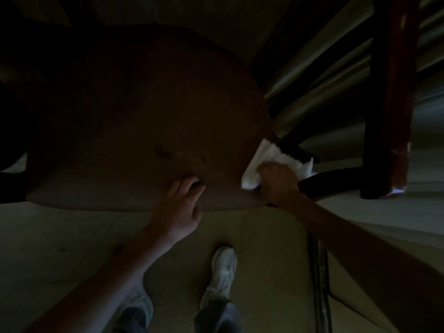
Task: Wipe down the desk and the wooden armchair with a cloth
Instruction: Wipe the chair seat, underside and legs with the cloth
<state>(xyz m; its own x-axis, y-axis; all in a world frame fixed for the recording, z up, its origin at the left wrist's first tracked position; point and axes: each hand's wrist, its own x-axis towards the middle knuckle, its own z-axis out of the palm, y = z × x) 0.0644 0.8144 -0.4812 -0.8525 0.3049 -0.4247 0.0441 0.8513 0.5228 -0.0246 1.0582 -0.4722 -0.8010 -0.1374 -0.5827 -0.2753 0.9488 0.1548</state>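
Observation:
The scene is very dim. A wooden armchair fills the upper half, its broad rounded seat (134, 131) facing me. My left hand (183, 207) rests on the seat's front edge, fingers spread and bent over the wood. My right hand (278, 183) grips a white cloth (259, 164) and presses it against the seat's right front corner, where a dark curved arm rail (331, 179) meets the seat. Part of the cloth sticks out above and to the left of my fingers.
A reddish-brown wooden post (389, 97) stands at the right, just beyond the arm rail. Pale curtain folds (324, 75) hang behind the chair. Below lies pale floor (60, 236), with my white shoe (223, 267) and trouser legs near the bottom centre.

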